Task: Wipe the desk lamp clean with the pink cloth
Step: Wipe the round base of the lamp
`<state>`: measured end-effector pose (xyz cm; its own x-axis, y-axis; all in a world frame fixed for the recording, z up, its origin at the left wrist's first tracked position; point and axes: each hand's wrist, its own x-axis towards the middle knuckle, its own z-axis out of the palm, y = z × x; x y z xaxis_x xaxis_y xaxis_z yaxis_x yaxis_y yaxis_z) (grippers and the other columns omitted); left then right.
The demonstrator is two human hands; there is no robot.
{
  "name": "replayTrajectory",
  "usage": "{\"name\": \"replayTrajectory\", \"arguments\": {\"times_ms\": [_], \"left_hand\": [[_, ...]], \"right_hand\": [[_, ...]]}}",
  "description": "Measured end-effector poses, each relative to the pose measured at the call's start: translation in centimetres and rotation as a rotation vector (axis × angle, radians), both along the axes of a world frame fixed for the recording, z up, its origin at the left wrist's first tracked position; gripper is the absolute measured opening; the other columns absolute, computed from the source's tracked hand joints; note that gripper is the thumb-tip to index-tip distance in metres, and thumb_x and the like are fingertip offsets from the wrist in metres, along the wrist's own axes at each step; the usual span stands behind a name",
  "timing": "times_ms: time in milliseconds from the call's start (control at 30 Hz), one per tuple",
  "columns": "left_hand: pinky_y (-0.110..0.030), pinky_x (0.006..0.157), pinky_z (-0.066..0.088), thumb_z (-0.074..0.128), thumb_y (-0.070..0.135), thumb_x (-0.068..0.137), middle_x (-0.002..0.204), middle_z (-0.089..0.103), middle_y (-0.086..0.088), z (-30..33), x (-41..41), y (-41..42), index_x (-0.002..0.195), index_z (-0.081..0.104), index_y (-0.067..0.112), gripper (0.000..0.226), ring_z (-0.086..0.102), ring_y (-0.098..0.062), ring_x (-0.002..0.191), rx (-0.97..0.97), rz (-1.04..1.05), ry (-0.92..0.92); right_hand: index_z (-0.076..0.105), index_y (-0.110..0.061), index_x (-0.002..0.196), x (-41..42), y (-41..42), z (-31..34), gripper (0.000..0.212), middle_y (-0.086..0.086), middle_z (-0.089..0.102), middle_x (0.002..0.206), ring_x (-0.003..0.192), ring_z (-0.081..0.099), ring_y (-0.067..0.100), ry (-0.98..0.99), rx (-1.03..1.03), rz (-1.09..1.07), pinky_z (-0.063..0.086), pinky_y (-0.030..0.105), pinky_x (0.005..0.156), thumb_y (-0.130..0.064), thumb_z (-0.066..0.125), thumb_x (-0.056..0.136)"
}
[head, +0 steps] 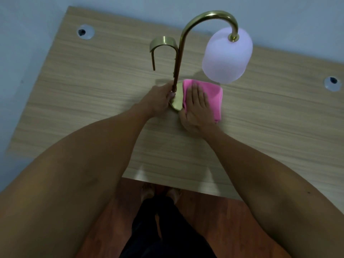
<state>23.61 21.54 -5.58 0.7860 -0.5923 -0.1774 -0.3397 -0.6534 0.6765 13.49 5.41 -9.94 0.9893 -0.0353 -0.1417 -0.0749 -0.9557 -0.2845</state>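
Observation:
A brass desk lamp (181, 40) stands mid-desk, its curved neck arching right to a pale frosted shade (227, 56). A second brass hook (163, 44) bends left from the stem. My left hand (161, 98) grips the bottom of the stem just above the round brass base (177, 98). My right hand (197, 107) lies flat, fingers together, pressing the folded pink cloth (214, 95) onto the right side of the base and the desk beside it. The cloth hides that half of the base.
The light wooden desk (93, 94) has two round cable holes, one far left (85, 32) and one far right (332, 83). A pale wall runs behind it. Below the front edge are a reddish wooden floor and my legs and feet.

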Motion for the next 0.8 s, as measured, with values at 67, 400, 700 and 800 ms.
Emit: {"name": "replayTrajectory", "arguments": {"times_ms": [67,400,700,800], "left_hand": [[-0.034,0.092,0.051,0.049,0.020,0.105,0.114,0.071,-0.018,0.1,0.0,0.0,0.138,0.055,0.015,0.033,0.069,-0.032,0.104,0.006,0.000,0.010],[-0.044,0.095,0.055,0.049,0.020,0.105,0.108,0.070,-0.015,0.2,0.0,0.2,0.124,0.059,0.018,0.021,0.068,-0.029,0.100,0.027,0.011,0.044],[-0.041,0.093,0.054,0.048,0.022,0.105,0.109,0.070,-0.014,0.5,0.2,0.3,0.121,0.057,0.017,0.019,0.067,-0.029,0.102,0.044,-0.013,0.045],[-0.031,0.086,0.048,0.049,0.020,0.106,0.109,0.070,-0.014,0.4,0.1,0.2,0.127,0.058,0.017,0.024,0.066,-0.022,0.099,0.030,-0.008,0.040]], "right_hand": [[-0.002,0.003,0.164,1.0,1.5,-0.2,0.082,0.026,-0.005,0.173,0.162,-0.005,0.036,-0.006,0.019,-0.029,-0.003,0.048,0.132,-0.040,0.027,0.101],[-0.003,0.007,0.163,0.3,2.6,-0.6,0.085,0.030,-0.005,0.171,0.161,-0.005,0.040,0.000,0.044,-0.085,0.000,0.051,0.132,-0.040,0.025,0.098],[0.003,0.007,0.163,-0.9,0.5,-1.1,0.083,0.029,0.000,0.172,0.162,0.000,0.040,-0.028,-0.044,0.000,0.004,0.054,0.132,-0.040,0.027,0.099],[-0.002,0.008,0.162,1.4,2.8,-0.6,0.085,0.031,-0.004,0.171,0.161,-0.004,0.041,0.001,-0.023,-0.088,0.001,0.053,0.132,-0.046,0.025,0.101]]}}
